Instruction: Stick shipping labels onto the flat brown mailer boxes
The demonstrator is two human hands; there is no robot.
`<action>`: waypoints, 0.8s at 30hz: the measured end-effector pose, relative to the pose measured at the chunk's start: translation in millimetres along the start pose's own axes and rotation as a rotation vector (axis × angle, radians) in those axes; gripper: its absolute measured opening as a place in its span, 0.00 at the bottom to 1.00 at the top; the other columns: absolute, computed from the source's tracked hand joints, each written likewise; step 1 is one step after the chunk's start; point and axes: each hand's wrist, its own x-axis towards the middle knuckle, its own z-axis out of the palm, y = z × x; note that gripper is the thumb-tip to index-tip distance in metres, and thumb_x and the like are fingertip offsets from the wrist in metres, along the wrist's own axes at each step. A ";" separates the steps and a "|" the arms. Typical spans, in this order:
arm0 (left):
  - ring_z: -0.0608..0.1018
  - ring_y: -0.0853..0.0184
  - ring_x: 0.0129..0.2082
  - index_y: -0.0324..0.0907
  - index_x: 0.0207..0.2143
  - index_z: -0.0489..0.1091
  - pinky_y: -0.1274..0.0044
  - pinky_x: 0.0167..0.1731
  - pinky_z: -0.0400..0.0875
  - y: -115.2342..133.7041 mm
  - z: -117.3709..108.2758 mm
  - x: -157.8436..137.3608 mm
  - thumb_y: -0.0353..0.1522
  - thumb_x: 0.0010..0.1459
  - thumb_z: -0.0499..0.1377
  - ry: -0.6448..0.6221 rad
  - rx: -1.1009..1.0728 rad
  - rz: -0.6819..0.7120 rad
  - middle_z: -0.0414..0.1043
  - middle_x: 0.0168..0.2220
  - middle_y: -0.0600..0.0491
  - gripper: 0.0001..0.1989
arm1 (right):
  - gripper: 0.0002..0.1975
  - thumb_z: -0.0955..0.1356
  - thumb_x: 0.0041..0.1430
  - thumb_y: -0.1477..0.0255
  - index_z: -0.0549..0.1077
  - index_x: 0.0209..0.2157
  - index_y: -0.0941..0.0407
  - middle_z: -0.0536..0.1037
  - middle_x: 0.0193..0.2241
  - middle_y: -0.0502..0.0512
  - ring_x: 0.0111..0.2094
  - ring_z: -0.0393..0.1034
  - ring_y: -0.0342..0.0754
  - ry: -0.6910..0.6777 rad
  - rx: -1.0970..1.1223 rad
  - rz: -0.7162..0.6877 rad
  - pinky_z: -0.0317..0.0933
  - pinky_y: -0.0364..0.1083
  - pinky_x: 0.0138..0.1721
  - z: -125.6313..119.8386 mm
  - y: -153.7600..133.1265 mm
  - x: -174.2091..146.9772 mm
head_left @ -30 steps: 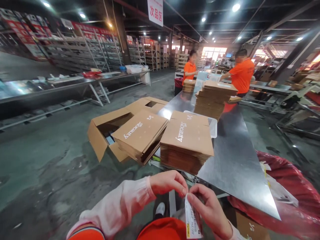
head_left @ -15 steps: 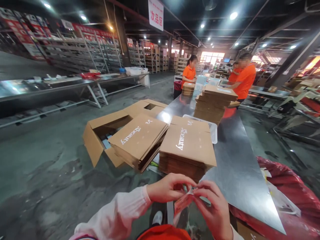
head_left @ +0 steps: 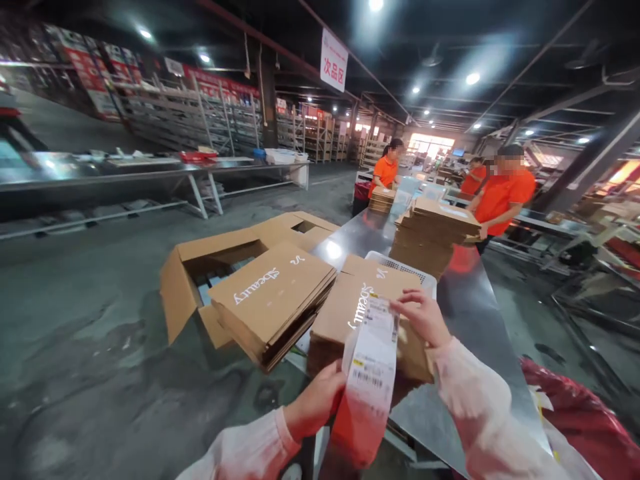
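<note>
A strip of white printed shipping labels (head_left: 371, 373) with barcodes hangs between my two hands. My left hand (head_left: 320, 395) is closed on the strip's left edge, partway down. At the strip's top end, my right hand (head_left: 419, 316) pinches the corner over the right stack of flat brown cartons (head_left: 340, 297). The strip covers part of the white lettering on the top carton. Below my hands the lower part of the strip looks red. Left of that stack lies a second, slanted pile of flat cartons (head_left: 273, 293) with the same lettering.
A big open cardboard box (head_left: 183, 297) stands at the left of the metal table (head_left: 470, 313). Behind the right stack are a white basket (head_left: 428, 280) and a taller carton pile (head_left: 425, 240). Several people in orange work farther along. A red plastic bag (head_left: 580, 407) is at lower right.
My hands were close together at the near table edge, fingering a folded strip. Now they are apart, the right hand forward over the stack, and the label strip is stretched out between them.
</note>
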 end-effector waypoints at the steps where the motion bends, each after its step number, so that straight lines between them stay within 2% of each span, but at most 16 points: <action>1: 0.76 0.61 0.38 0.37 0.40 0.70 0.75 0.35 0.67 -3.7 0.9 1.4 0.39 0.44 0.64 0.054 -0.021 0.019 0.76 0.35 0.49 0.21 | 0.17 0.70 0.47 0.58 0.77 0.27 0.59 0.75 0.40 0.62 0.46 0.69 0.55 -0.009 -0.064 0.025 0.59 0.52 0.51 5.8 8.8 15.6; 4: 0.75 0.62 0.36 0.38 0.36 0.69 0.73 0.37 0.67 -12.8 -6.4 -6.3 0.43 0.48 0.59 0.144 0.091 0.083 0.75 0.33 0.50 0.18 | 0.26 0.70 0.48 0.57 0.76 0.42 0.63 0.73 0.46 0.69 0.52 0.64 0.64 0.021 -0.237 0.055 0.56 0.60 0.53 22.9 28.2 37.8; 6: 0.74 0.62 0.34 0.41 0.32 0.67 0.72 0.37 0.66 -15.4 -17.4 -23.0 0.42 0.53 0.54 0.205 0.427 0.112 0.73 0.31 0.51 0.14 | 0.34 0.68 0.51 0.57 0.67 0.55 0.62 0.64 0.57 0.72 0.59 0.53 0.69 0.037 -0.420 -0.063 0.47 0.66 0.57 29.8 35.1 40.9; 7: 0.73 0.62 0.33 0.42 0.29 0.66 0.72 0.37 0.65 -14.6 -23.0 -33.4 0.41 0.55 0.51 0.276 0.656 0.133 0.72 0.29 0.51 0.12 | 0.35 0.66 0.54 0.56 0.62 0.59 0.60 0.60 0.61 0.70 0.63 0.47 0.68 -0.035 -0.517 -0.188 0.42 0.67 0.59 31.7 36.7 42.5; 9: 0.71 0.61 0.31 0.43 0.25 0.65 0.69 0.37 0.63 -7.8 -31.3 -52.4 0.36 0.57 0.47 0.469 1.109 0.232 0.70 0.27 0.50 0.13 | 0.32 0.61 0.60 0.56 0.55 0.63 0.53 0.53 0.65 0.59 0.66 0.40 0.61 -0.327 -0.640 -0.454 0.35 0.65 0.62 34.0 36.6 48.5; 10: 0.71 0.59 0.32 0.43 0.26 0.66 0.67 0.37 0.62 -1.9 -33.1 -58.5 0.35 0.58 0.45 0.562 1.282 0.327 0.70 0.28 0.49 0.13 | 0.30 0.58 0.62 0.56 0.53 0.63 0.52 0.51 0.65 0.57 0.66 0.38 0.58 -0.467 -0.655 -0.509 0.33 0.65 0.63 34.8 34.9 52.0; 11: 0.71 0.58 0.35 0.42 0.28 0.67 0.65 0.39 0.62 5.2 -33.3 -61.0 0.33 0.57 0.45 0.638 1.403 0.454 0.71 0.31 0.47 0.13 | 0.30 0.56 0.64 0.56 0.51 0.64 0.52 0.49 0.66 0.56 0.67 0.37 0.58 -0.557 -0.664 -0.498 0.33 0.66 0.63 35.6 32.2 54.2; 13: 0.70 0.55 0.44 0.42 0.35 0.69 0.62 0.45 0.62 21.2 -29.6 -53.0 0.31 0.56 0.45 0.724 1.524 0.713 0.71 0.40 0.44 0.13 | 0.32 0.54 0.64 0.57 0.48 0.65 0.57 0.45 0.66 0.61 0.67 0.35 0.59 -0.565 -0.679 -0.412 0.34 0.68 0.62 36.8 25.0 49.3; 15: 0.67 0.55 0.52 0.41 0.38 0.68 0.61 0.52 0.60 36.4 -22.7 -29.6 0.28 0.55 0.45 0.779 1.559 0.834 0.67 0.49 0.42 0.14 | 0.35 0.56 0.63 0.55 0.49 0.64 0.60 0.45 0.66 0.66 0.66 0.35 0.61 -0.545 -0.625 -0.489 0.33 0.68 0.62 35.8 18.1 27.3; 16: 0.64 0.56 0.56 0.40 0.38 0.68 0.62 0.55 0.59 42.9 -19.0 -14.3 0.27 0.55 0.45 0.807 1.572 0.819 0.65 0.53 0.42 0.14 | 0.36 0.58 0.61 0.53 0.50 0.64 0.59 0.46 0.65 0.66 0.66 0.36 0.61 -0.585 -0.557 -0.606 0.33 0.67 0.63 34.0 16.4 11.1; 18: 0.61 0.55 0.60 0.39 0.39 0.69 0.62 0.56 0.59 52.3 -12.8 17.7 0.25 0.57 0.44 0.838 1.613 0.678 0.62 0.57 0.40 0.15 | 0.35 0.59 0.61 0.53 0.51 0.64 0.55 0.51 0.65 0.62 0.66 0.41 0.57 -0.664 -0.377 -0.817 0.36 0.63 0.64 28.0 19.7 -23.0; 19: 0.61 0.53 0.60 0.38 0.40 0.70 0.61 0.55 0.60 55.1 -10.8 32.1 0.25 0.58 0.44 0.841 1.639 0.584 0.62 0.57 0.39 0.16 | 0.32 0.58 0.62 0.55 0.53 0.64 0.54 0.55 0.64 0.61 0.65 0.44 0.56 -0.618 -0.295 -0.825 0.38 0.61 0.64 24.5 25.3 -37.2; 20: 0.63 0.52 0.59 0.37 0.41 0.70 0.60 0.54 0.62 56.7 -9.8 44.3 0.25 0.59 0.43 0.834 1.663 0.498 0.63 0.57 0.38 0.17 | 0.30 0.57 0.63 0.56 0.55 0.63 0.55 0.58 0.63 0.61 0.64 0.48 0.56 -0.494 -0.226 -0.753 0.40 0.61 0.64 21.3 33.4 -47.7; 21: 0.65 0.52 0.58 0.37 0.42 0.70 0.60 0.53 0.63 57.1 -10.0 53.8 0.25 0.59 0.43 0.821 1.684 0.437 0.65 0.55 0.37 0.17 | 0.29 0.56 0.64 0.58 0.57 0.62 0.57 0.61 0.61 0.64 0.63 0.51 0.57 -0.319 -0.161 -0.612 0.42 0.62 0.64 18.9 43.3 -54.1; 23: 0.68 0.52 0.56 0.36 0.44 0.70 0.59 0.54 0.62 55.8 -13.0 64.2 0.26 0.61 0.43 0.796 1.707 0.411 0.68 0.53 0.37 0.18 | 0.29 0.55 0.64 0.58 0.61 0.58 0.63 0.67 0.56 0.70 0.60 0.57 0.61 0.015 -0.056 -0.270 0.45 0.64 0.62 17.2 64.3 -57.3; 24: 0.67 0.52 0.57 0.36 0.45 0.70 0.58 0.55 0.60 54.7 -15.2 65.6 0.26 0.61 0.43 0.792 1.708 0.436 0.68 0.53 0.37 0.18 | 0.30 0.55 0.63 0.57 0.62 0.57 0.64 0.70 0.53 0.71 0.57 0.61 0.61 0.091 -0.011 -0.146 0.48 0.64 0.60 17.8 73.1 -56.4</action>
